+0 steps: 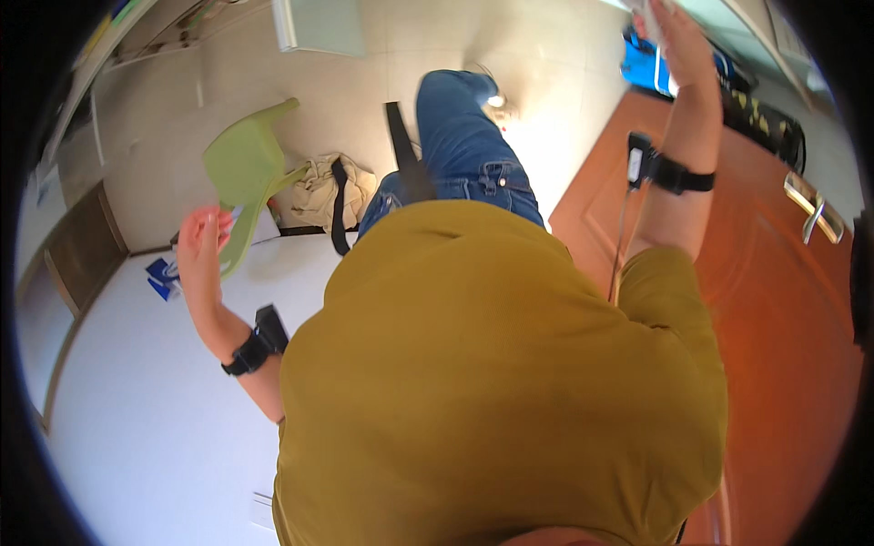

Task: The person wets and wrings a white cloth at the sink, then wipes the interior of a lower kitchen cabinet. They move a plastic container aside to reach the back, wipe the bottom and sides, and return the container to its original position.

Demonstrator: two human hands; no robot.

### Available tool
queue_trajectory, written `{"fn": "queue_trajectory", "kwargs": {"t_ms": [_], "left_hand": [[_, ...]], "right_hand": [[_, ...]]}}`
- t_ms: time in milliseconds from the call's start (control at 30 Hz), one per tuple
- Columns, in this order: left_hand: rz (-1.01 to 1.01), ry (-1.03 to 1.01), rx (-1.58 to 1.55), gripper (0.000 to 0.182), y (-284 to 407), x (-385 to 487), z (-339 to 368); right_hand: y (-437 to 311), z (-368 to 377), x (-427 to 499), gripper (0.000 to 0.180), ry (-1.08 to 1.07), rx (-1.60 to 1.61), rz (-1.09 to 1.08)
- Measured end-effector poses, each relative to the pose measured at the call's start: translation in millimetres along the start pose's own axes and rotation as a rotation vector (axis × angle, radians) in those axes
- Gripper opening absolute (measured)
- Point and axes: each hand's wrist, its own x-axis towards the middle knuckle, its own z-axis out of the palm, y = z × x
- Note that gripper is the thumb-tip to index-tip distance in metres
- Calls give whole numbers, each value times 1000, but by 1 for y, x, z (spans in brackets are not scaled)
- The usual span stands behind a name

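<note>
My left hand hangs with loosely curled fingers at the left, and I see nothing in it. It overlaps the light green plastic chair in the view. At the top right edge my right hand is raised, its fingers partly cut off by the frame. A pale thin object lies between its thumb and fingers, too blurred to name. Each forearm wears a black strap; a small black device sits on the right one, another on the left.
A reddish-brown wooden door with a metal lever handle stands at the right. Blue and dark patterned bags lie beyond it. Beige cloth is heaped beside the chair. A pale panel juts in at the top.
</note>
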Motion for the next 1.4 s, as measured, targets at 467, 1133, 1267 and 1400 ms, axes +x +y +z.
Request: {"fn": "queue_trajectory", "kwargs": {"t_ms": [467,1133,1267,1400], "left_hand": [[105,-121,69,25,-40,8,-24],[-13,-135,-174,25,-162,15,-67],[-11,-96,-168,25,-131,14,-61],[30,-148,-136,24,-91,23,-45]], "right_hand": [[107,41,-112,29,-130,166,181],[0,101,-113,24,-85,114,199],[-15,98,-88,24,-109,127,135],[-4,77,-98,24,-68,176,108]]}}
